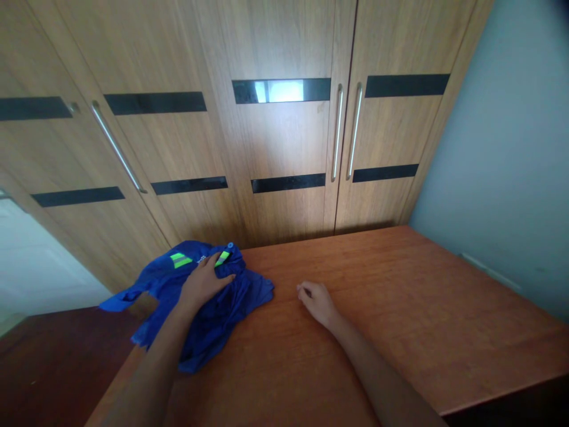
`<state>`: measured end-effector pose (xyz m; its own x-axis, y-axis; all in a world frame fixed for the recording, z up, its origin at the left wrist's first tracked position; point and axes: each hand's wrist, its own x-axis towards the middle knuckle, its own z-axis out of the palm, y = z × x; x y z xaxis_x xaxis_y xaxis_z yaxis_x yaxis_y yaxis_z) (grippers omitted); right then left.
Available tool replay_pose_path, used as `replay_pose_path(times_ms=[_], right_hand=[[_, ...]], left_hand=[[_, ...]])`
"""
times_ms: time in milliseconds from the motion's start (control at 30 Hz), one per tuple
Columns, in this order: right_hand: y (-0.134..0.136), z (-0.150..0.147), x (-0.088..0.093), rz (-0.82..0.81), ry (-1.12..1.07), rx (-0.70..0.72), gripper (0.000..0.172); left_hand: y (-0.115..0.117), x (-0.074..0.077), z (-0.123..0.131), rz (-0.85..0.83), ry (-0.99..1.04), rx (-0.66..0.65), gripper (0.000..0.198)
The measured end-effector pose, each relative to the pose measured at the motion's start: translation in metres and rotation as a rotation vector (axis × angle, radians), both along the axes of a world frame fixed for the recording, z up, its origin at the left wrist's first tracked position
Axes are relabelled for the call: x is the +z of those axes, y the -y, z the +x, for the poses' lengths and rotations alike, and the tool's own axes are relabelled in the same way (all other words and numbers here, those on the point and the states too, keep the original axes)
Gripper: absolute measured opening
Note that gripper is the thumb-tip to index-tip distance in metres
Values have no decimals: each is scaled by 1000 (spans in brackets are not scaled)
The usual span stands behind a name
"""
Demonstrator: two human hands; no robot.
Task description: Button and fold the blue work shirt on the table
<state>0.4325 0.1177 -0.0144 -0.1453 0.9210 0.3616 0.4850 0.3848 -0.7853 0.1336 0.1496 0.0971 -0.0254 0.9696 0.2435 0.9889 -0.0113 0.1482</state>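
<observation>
A crumpled blue work shirt [213, 323] with yellow-green reflective strips and a button lies at the table's left side. Part of it hangs over the left edge. My left hand [204, 284] is on its upper part, thumb and fingers gripping a bunch of the cloth beside one bright strip. To the right of the shirt, apart from it, my right hand [317, 302] rests at the tabletop with its fingers curled in. Nothing shows in that hand.
The reddish-brown wooden table [400, 308] stands against a wooden wardrobe [288, 142] with black strips and long metal handles. A pale wall [502, 178] borders the table on the right. At the far left are a white door-like panel [40, 255] and dark floor [57, 362].
</observation>
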Motion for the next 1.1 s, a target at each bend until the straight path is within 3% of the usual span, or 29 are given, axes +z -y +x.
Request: replay_pose_path(times_ms=[133,267,400,567,667,767,867,933,1033,1100], right_hand=[[1,0,2,-4,-13,-6,34],[2,0,1,-25,-58,-3,34],[0,-1,-1,-70,-165,9,35],[-2,6,7,-162,-385,19,43],[4,23,25,-191,-500,-1,48],[14,45,46,-268,-695,39,52],[26,62,58,-412,-830,138,58],[32,69,56,-448,-781,150,58],[36,74,44,-401,-549,38,51],[36,78,36,-333,-381,-29,48]], left_hand=[[11,-7,8,67,-6,87,59],[25,4,7,259,166,127,52],[42,34,9,554,447,95,47],[78,86,41,755,799,35,49],[99,97,66,797,906,-39,57],[113,75,88,714,893,-161,67],[119,27,108,440,830,-435,69],[122,-7,117,230,791,-534,46],[123,-44,122,60,743,-437,22],[122,-53,119,27,740,-378,17]])
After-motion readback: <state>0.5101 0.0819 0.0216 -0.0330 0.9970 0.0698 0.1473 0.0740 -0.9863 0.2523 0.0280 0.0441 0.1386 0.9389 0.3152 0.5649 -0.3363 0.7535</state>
